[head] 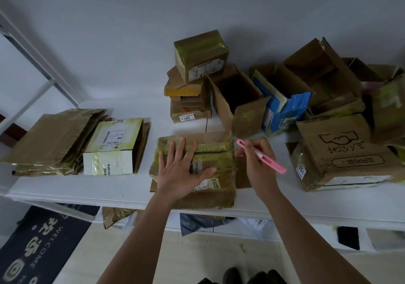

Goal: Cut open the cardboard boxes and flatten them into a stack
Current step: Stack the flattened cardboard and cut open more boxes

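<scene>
A taped brown cardboard box (215, 187) lies at the front middle of the white table (135, 187). My left hand (182, 170) presses flat on its top with fingers spread. My right hand (255, 159) grips a pink box cutter (274, 163) just right of the box's upper right corner; the cutter's far end points toward the box's taped seam. A stack of flattened cardboard (54, 143) lies at the left, with a white and brown box (114, 148) resting beside it.
A pile of closed boxes (197, 80) stands at the back middle, an open box (236, 99) next to it. Several open boxes, one blue (282, 110), crowd the right side, with a large drawn-on box (341, 156) in front. A dark welcome mat (37, 246) lies on the floor.
</scene>
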A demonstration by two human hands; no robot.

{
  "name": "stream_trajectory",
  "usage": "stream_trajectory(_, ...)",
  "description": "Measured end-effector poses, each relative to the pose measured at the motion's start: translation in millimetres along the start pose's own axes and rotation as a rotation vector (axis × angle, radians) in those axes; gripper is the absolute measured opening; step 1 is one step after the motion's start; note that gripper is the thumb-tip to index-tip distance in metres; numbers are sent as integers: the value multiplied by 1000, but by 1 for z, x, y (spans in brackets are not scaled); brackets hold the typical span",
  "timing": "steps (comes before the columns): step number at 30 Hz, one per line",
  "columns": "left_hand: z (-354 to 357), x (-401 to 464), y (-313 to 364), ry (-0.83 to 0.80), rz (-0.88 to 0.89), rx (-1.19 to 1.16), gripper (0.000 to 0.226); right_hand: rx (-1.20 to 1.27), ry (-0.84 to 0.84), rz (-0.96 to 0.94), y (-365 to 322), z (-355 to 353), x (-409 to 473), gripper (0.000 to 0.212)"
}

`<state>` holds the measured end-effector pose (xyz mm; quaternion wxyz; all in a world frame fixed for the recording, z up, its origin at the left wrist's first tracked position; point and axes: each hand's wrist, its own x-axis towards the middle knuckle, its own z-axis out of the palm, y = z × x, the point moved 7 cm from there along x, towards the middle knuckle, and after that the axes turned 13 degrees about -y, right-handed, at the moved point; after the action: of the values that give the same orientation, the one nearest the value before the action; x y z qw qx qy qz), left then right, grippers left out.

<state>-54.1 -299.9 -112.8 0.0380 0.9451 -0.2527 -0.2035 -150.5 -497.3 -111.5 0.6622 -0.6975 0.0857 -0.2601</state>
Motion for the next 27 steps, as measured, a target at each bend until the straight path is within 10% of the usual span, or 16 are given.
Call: stream_trajectory(27,2,1,1,-19,-7,13,111,-125,-217,38,-1,-1,-18,16)
